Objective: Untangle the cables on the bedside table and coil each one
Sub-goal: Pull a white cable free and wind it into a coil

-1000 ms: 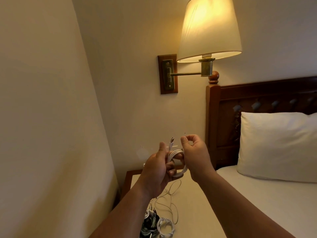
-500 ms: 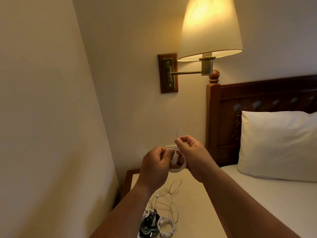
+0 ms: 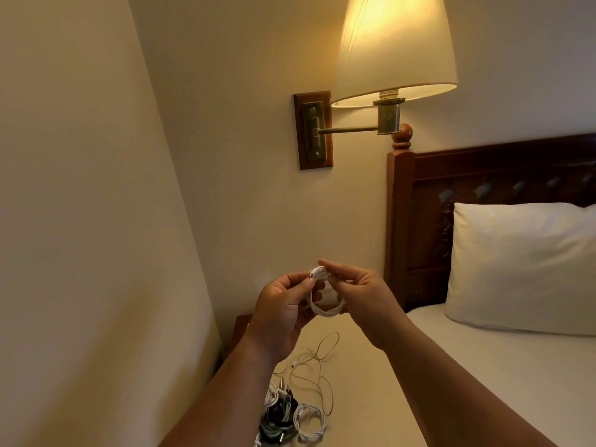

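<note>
A small coil of white cable (image 3: 324, 309) hangs in the air between both hands above the bedside table (image 3: 364, 391). My left hand (image 3: 283, 312) grips the coil's left side, thumb up by the plug end. My right hand (image 3: 358, 293) pinches the plug end at the top of the coil. On the table below lie a thin loose white cable (image 3: 317, 366), a small white coil (image 3: 309, 422) and a bundle of dark cables (image 3: 279, 417), partly hidden by my left forearm.
The table stands in a corner, with walls to its left and behind it. A lit wall lamp (image 3: 393, 50) hangs above. To the right are a wooden headboard (image 3: 419, 221), a bed (image 3: 516, 366) and a white pillow (image 3: 522, 266).
The plug end, which stood upright above the hands, is now bent over to the left onto the coil. Both hands have drawn closer together around the coil.
</note>
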